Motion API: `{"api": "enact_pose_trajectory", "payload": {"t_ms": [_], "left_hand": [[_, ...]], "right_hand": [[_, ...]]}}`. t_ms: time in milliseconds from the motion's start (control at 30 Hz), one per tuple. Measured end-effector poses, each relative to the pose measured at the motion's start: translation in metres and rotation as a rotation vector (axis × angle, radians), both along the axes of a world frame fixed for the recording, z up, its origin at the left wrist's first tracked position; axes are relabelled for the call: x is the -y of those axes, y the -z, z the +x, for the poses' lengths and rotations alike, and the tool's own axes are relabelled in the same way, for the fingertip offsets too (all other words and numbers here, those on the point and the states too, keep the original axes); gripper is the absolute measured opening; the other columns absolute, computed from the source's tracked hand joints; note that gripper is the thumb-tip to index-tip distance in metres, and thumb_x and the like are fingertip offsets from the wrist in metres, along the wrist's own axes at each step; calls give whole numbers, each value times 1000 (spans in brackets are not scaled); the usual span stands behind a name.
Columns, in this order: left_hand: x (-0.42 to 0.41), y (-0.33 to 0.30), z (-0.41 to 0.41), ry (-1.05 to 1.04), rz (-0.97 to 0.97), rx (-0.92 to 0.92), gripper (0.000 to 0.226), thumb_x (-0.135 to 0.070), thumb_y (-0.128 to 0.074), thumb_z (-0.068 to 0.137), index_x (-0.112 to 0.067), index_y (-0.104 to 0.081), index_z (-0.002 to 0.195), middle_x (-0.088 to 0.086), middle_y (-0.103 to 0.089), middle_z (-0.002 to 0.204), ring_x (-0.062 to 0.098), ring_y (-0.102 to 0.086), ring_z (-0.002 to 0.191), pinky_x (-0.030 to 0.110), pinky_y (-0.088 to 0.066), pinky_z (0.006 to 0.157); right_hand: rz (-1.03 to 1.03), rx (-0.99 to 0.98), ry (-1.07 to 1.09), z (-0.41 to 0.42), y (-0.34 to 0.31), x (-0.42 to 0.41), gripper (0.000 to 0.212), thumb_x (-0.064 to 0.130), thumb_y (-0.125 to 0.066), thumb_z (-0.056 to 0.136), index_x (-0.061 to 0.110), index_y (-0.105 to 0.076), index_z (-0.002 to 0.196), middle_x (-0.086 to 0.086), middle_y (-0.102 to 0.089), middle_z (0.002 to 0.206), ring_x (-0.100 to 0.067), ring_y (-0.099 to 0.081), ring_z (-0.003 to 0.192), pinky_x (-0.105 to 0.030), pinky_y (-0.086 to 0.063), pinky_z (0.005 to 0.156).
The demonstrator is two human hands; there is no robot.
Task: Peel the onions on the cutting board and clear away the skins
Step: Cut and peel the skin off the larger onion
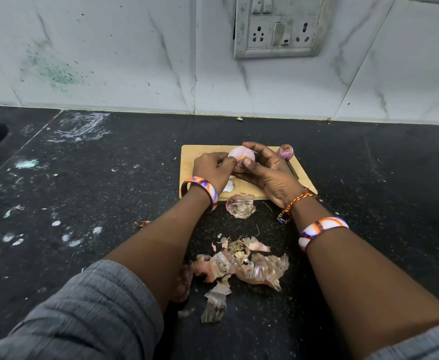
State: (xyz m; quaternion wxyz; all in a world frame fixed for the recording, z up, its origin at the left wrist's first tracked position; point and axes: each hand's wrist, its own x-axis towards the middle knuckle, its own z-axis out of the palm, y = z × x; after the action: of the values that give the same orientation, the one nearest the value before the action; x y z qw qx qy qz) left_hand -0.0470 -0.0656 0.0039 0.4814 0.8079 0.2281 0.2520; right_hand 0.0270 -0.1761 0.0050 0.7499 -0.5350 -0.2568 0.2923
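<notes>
**Pale onion held in both hands above the board**

Pale pink and mostly stripped, the onion (240, 158) sits between two hands just above the wooden cutting board (187, 162). The left hand (213, 170) has its fingers curled against the onion's left side, fingertips pinching at its surface. The right hand (267, 172) cups it from the right and from beneath, fingers arched over the far side, thumb pressed on the near face. Whether the onion touches the board cannot be told.

A second onion (285, 151), purple skin still on, rests at the board's far right corner, apart from the hands. A dark knife handle (292, 169) shows just beside the right hand, its blade hidden. A small white scrap (228, 187) lies on the board below the left hand.

Off the board, on the black speckled counter (96, 178): one cupped skin (240, 205) just beside the near edge, and a loose pile of skins (241, 266) nearer, between the forearms. A switch plate (278, 27) is fixed to the tiled wall beyond
</notes>
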Motion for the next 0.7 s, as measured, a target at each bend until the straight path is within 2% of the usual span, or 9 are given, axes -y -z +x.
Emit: {"api": "enact_pose_trajectory", "payload": {"t_ms": [100,133,233,300,400,500,600,700], "left_hand": [[-3,-1,1,-44,-109,33,27,-18,-58,84,-3,-69,102,16,-71,103,25,-64,98,25,-45,82],[-4,-1,1,-49,-130,30,25,-16,-60,81,-3,-70,100,16,-71,101,24,-64,97,26,-46,83],[-6,0,3,-53,-142,29,18,-7,-63,76,-3,-72,92,17,-72,93,27,-66,91,34,-53,86],[-7,2,5,-55,-142,57,16,-2,-59,77,-2,-72,88,19,-71,90,32,-66,88,39,-54,85],[-5,1,4,-18,-175,72,20,-10,-56,80,-3,-71,90,18,-71,92,25,-63,80,37,-53,83],[-1,0,2,62,-161,54,33,-27,-67,71,-8,-70,97,12,-71,95,22,-65,87,29,-52,81],[2,3,3,45,13,31,28,-23,-68,77,-8,-68,102,9,-71,96,13,-60,82,14,-41,69],[4,2,2,-13,43,93,28,-24,-63,81,-9,-68,104,10,-71,98,10,-56,82,13,-38,70]], "right_hand": [[-22,8,-19,0,0,-1,51,15,-73,54,13,-58,103,-10,-58,110,-18,-65,91,-27,-58,75],[-35,18,-17,0,0,-1,51,16,-73,54,13,-58,102,-10,-57,111,-20,-63,95,-27,-58,75],[-5,-40,32,0,-2,-2,18,6,-56,83,14,-56,100,-10,-55,109,-21,-67,85,-28,-59,69],[31,-82,73,0,-3,-3,15,6,-43,94,15,-55,97,-11,-55,104,-17,-70,71,-27,-59,63],[23,-72,83,-1,-4,-5,17,5,-43,94,17,-55,98,-9,-58,101,-16,-69,71,-29,-58,67],[13,-77,73,1,-3,-4,26,4,-45,93,17,-51,115,-8,-61,98,-12,-68,75,-28,-58,70],[-5,-96,35,2,-4,-2,37,5,-44,94,17,-46,129,-7,-60,102,-16,-62,89,-28,-58,71],[-34,-109,41,-1,-7,-5,34,8,-45,94,11,-47,128,-8,-60,104,-18,-61,90,-29,-59,69]]}}
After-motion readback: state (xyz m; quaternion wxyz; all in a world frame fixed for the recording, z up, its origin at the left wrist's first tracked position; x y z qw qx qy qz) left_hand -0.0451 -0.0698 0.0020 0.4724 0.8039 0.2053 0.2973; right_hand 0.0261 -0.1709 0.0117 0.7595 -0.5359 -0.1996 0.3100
